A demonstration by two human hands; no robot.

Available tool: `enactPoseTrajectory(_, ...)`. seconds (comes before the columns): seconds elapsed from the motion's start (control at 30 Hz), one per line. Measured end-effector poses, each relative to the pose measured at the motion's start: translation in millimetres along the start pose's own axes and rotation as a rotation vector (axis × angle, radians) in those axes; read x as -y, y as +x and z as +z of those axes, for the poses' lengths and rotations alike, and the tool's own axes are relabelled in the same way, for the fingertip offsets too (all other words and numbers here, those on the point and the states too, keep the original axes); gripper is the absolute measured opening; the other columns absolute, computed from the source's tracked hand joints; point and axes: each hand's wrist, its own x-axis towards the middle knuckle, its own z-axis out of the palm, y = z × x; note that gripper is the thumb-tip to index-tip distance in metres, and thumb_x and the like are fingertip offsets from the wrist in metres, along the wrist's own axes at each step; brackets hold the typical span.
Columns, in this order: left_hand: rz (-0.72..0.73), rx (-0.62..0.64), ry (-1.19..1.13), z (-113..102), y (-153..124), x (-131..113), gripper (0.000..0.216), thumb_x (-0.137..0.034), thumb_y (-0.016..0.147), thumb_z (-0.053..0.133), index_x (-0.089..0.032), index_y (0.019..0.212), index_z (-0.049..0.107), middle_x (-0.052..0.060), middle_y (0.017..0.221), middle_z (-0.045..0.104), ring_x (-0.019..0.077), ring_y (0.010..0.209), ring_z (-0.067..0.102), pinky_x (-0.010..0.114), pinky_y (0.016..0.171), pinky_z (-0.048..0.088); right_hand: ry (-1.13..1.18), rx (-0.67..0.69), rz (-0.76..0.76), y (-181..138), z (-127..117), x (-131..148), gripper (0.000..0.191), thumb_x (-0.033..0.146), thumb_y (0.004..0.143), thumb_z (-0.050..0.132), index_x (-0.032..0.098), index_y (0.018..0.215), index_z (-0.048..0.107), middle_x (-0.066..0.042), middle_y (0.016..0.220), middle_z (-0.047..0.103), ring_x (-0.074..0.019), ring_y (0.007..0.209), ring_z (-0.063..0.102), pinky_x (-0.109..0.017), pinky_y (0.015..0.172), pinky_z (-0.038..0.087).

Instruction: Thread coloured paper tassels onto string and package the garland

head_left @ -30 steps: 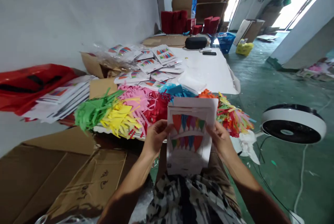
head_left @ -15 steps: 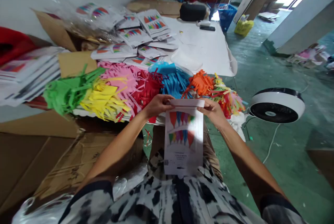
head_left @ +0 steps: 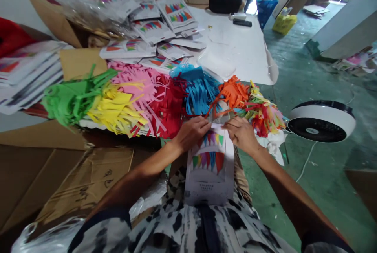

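A white packet (head_left: 209, 170) printed with coloured pennant flags lies on my lap, its top end toward the table. My left hand (head_left: 191, 132) and my right hand (head_left: 242, 134) both pinch the packet's top edge, fingers closed on it, close together. Just beyond my hands lie bundles of cut paper flags: green (head_left: 70, 98), yellow (head_left: 116, 109), pink (head_left: 138, 82), red (head_left: 167, 105), blue (head_left: 198, 88), orange (head_left: 234, 90) and a mixed-colour bundle (head_left: 262, 113).
Several finished packets (head_left: 160, 29) are spread over the white table (head_left: 241, 54) behind the flags, with a black case (head_left: 225, 0). Stacked cards (head_left: 28, 76) lie left. Flattened cardboard (head_left: 59, 178) sits below left. A round white fan (head_left: 322, 121) stands on the green floor at right.
The packet came down from upright in front of me onto my lap. My hands slid from its sides to its top edge and drew close together, pressing the flap.
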Motion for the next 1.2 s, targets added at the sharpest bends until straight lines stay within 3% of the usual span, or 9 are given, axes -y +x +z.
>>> enactPoseTrajectory(0.13,-0.026,0.058,0.043,10,-14,-15,0.041,-0.006,0.095,0.056,-0.006,0.134,0.068,0.022,0.138,0.07,0.0302,0.135,0.066,0.045,0.113,0.056,-0.151,0.079,-0.006,-19,-1,14,0.042,0.011,0.097,0.056,0.02,0.134,0.072,-0.011,0.127,0.076,-0.0302,0.113,0.065,-0.046,0.09,0.047)
enactPoseTrajectory(0.27,-0.094,0.082,0.022,2,-14,-21,0.044,-0.008,0.094,0.057,-0.005,0.137,0.066,0.023,0.146,0.065,0.0306,0.139,0.062,0.043,0.115,0.055,-0.082,0.047,0.041,-22,-3,12,0.038,0.017,0.102,0.055,0.021,0.136,0.07,-0.01,0.131,0.076,-0.0288,0.114,0.068,-0.046,0.094,0.049)
enactPoseTrajectory(0.43,-0.137,0.03,-0.035,-14,10,-11,0.026,-0.026,0.102,0.063,-0.015,0.123,0.074,0.013,0.113,0.079,0.026,0.109,0.073,0.039,0.09,0.062,0.118,-0.026,0.056,0,-5,-4,0.023,0.032,0.107,0.058,0.026,0.116,0.078,-0.006,0.112,0.081,-0.0246,0.101,0.073,-0.042,0.09,0.049)
enactPoseTrajectory(0.53,-0.084,0.01,-0.003,-18,31,-5,0.019,-0.021,0.104,0.061,-0.018,0.115,0.076,0.01,0.103,0.078,0.0241,0.103,0.069,0.036,0.085,0.058,0.144,-0.06,0.065,15,-2,-11,0.023,0.03,0.107,0.058,0.025,0.11,0.08,-0.006,0.108,0.08,-0.0242,0.102,0.072,-0.041,0.089,0.048)
enactPoseTrajectory(0.67,-0.087,0.119,0.062,-16,55,-1,0.018,-0.015,0.103,0.06,-0.017,0.106,0.078,0.008,0.092,0.076,0.0228,0.088,0.067,0.032,0.069,0.05,0.097,-0.056,0.134,30,0,-17,0.023,0.026,0.105,0.057,0.023,0.112,0.079,-0.008,0.107,0.078,-0.024,0.098,0.071,-0.037,0.082,0.047)
enactPoseTrajectory(0.77,-0.103,0.122,0.087,-12,63,0,0.019,-0.016,0.104,0.059,-0.016,0.106,0.077,0.009,0.088,0.075,0.0231,0.087,0.067,0.032,0.067,0.048,0.027,-0.02,0.106,38,0,-21,0.025,0.022,0.104,0.056,0.022,0.112,0.08,-0.008,0.099,0.077,-0.0238,0.091,0.067,-0.037,0.079,0.043)
enactPoseTrajectory(0.93,-0.076,0.083,0.172,-7,56,-5,0.02,-0.013,0.104,0.056,-0.012,0.105,0.076,0.011,0.095,0.075,0.0256,0.097,0.068,0.033,0.07,0.052,-0.104,-0.013,-0.036,41,2,-26,0.027,0.024,0.105,0.055,0.025,0.112,0.081,-0.008,0.102,0.078,-0.0257,0.093,0.059,-0.043,0.083,0.038)
enactPoseTrajectory(1.07,-0.061,0.097,0.222,1,46,-11,0.028,-0.008,0.104,0.049,-0.008,0.117,0.073,0.013,0.101,0.077,0.0254,0.099,0.072,0.036,0.082,0.059,-0.15,0.011,-0.102,37,7,-27,0.034,0.02,0.108,0.048,0.026,0.115,0.08,-0.008,0.101,0.077,-0.0249,0.093,0.057,-0.044,0.084,0.038)
enactPoseTrajectory(1.2,-0.102,0.083,0.136,7,36,-12,0.04,-0.005,0.102,0.046,-0.002,0.136,0.065,0.023,0.13,0.074,0.0292,0.123,0.071,0.044,0.105,0.059,-0.129,0.01,-0.107,31,8,-22,0.036,0.014,0.106,0.048,0.024,0.124,0.077,-0.01,0.109,0.076,-0.0256,0.1,0.058,-0.044,0.086,0.04)
